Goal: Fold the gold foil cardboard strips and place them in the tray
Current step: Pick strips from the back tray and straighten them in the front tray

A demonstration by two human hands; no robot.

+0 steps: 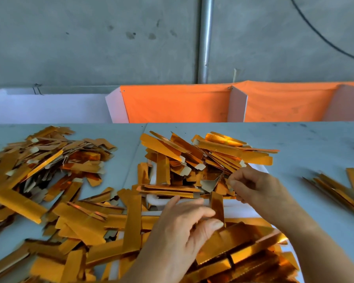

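Observation:
My left hand (184, 227) pinches one end of a gold foil strip (217, 205) between thumb and fingers, holding that end upright above the white foam tray (241, 209). My right hand (253, 186) grips the strip's other, bent-up end (212, 181), whose grey cardboard back shows. The tray holds a heap of folded gold strips (202, 156) at its far side and rows of folded strips (243, 254) near me.
A large loose pile of flat gold strips (41, 172) covers the grey table on the left and front left. A small bundle of strips (339, 190) lies at the right. Orange cloth dividers (178, 105) and a white box (49, 107) stand behind the table.

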